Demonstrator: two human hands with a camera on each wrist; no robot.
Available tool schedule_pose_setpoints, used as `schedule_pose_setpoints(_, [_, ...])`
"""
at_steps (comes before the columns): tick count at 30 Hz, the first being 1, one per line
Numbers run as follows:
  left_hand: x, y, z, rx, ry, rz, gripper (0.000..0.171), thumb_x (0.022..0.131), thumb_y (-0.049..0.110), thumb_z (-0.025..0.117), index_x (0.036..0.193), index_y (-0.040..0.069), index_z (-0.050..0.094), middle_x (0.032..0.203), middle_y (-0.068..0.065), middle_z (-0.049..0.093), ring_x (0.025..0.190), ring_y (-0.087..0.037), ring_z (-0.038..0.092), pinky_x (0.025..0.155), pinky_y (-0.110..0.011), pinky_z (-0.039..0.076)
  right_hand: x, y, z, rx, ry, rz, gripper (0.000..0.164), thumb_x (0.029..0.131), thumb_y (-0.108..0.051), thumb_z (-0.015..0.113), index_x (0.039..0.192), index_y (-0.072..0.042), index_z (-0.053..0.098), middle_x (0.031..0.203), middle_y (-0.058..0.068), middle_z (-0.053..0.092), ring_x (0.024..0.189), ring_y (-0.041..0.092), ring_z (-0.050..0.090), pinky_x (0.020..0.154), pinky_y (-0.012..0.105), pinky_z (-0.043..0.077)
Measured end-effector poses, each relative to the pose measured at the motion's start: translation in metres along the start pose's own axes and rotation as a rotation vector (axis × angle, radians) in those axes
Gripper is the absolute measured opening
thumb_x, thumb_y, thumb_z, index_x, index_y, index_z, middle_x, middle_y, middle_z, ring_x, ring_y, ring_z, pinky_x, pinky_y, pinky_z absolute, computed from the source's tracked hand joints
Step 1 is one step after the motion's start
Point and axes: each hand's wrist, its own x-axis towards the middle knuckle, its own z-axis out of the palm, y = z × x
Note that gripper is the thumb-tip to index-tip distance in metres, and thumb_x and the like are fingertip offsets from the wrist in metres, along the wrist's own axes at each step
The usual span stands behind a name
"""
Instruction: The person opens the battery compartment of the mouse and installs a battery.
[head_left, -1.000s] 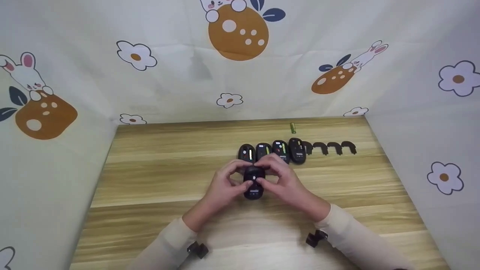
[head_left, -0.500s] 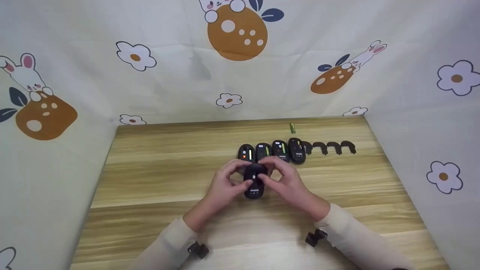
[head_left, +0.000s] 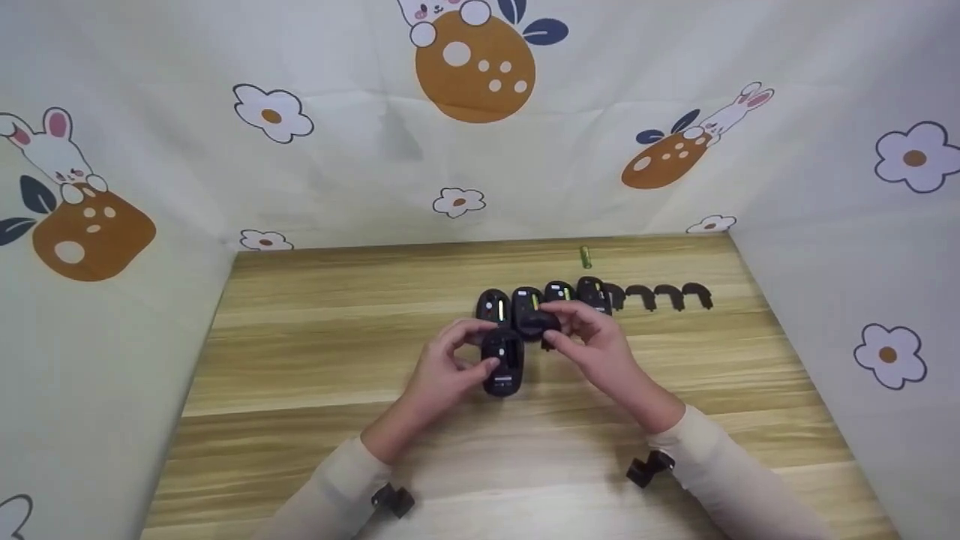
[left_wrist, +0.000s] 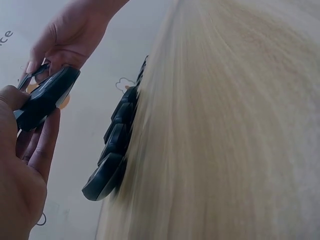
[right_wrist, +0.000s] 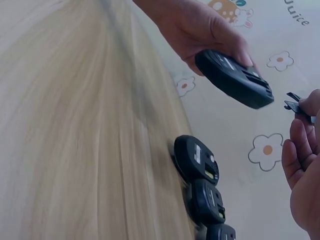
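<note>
My left hand [head_left: 442, 371] holds a black computer mouse [head_left: 503, 381] above the table, underside up, thumb on the underside. Its battery slot looks dark and uncovered. In the left wrist view the mouse [left_wrist: 47, 97] is seen side-on between thumb and fingers. To its right, my right hand [head_left: 604, 349] pinches a dark curved battery cover [head_left: 541, 324] between thumb and fingers, apart from the mouse. The right wrist view shows only the tip of that cover [right_wrist: 294, 104], with small prongs. Part of the cover is hidden by the fingers.
Behind the hands, several black mice [head_left: 492, 304] lie underside up in a row, with batteries visible in their slots. Several dark battery covers [head_left: 667, 295] line up to their right. A loose green battery [head_left: 586, 257] lies farther back. Patterned cloth walls [head_left: 337, 187] border the wooden table.
The battery cover has come off the mouse in my left hand. My right hand has moved right with it, while the left hand and mouse have shifted slightly left.
</note>
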Motion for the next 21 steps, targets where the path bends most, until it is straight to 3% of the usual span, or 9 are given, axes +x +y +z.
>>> schedule_pose_setpoints(6, [-0.001, 0.002, -0.002, 0.005, 0.010, -0.007, 0.048, 0.090, -0.001, 0.086, 0.135, 0.010, 0.073, 0.128, -0.009, 0.070, 0.111, -0.028, 0.069, 0.071, -0.040, 0.069, 0.000, 0.001, -0.016, -0.015, 0.024, 0.022, 0.038, 0.095, 0.009, 0.079, 0.132, 0.007, 0.073, 0.100, 0.017, 0.077, 0.089, 0.017, 0.071, 0.076, 0.025, 0.063])
schedule_pose_setpoints(15, [-0.001, 0.003, -0.003, -0.007, 0.021, -0.040, 0.049, 0.090, -0.003, 0.086, 0.136, 0.009, 0.073, 0.120, -0.011, 0.069, 0.111, -0.028, 0.069, 0.072, -0.040, 0.069, 0.000, 0.005, -0.043, -0.041, 0.015, 0.149, 0.040, 0.095, 0.005, 0.081, 0.134, 0.001, 0.075, 0.100, 0.022, 0.074, 0.087, 0.021, 0.070, 0.072, 0.025, 0.061])
schedule_pose_setpoints(21, [-0.001, 0.004, -0.003, -0.009, 0.021, -0.039, 0.049, 0.091, -0.002, 0.086, 0.136, 0.009, 0.073, 0.121, -0.011, 0.069, 0.111, -0.028, 0.070, 0.073, -0.041, 0.070, -0.002, 0.007, -0.063, -0.079, 0.020, 0.165, 0.039, 0.095, 0.007, 0.080, 0.134, 0.003, 0.075, 0.099, 0.023, 0.074, 0.084, 0.019, 0.070, 0.071, 0.024, 0.061])
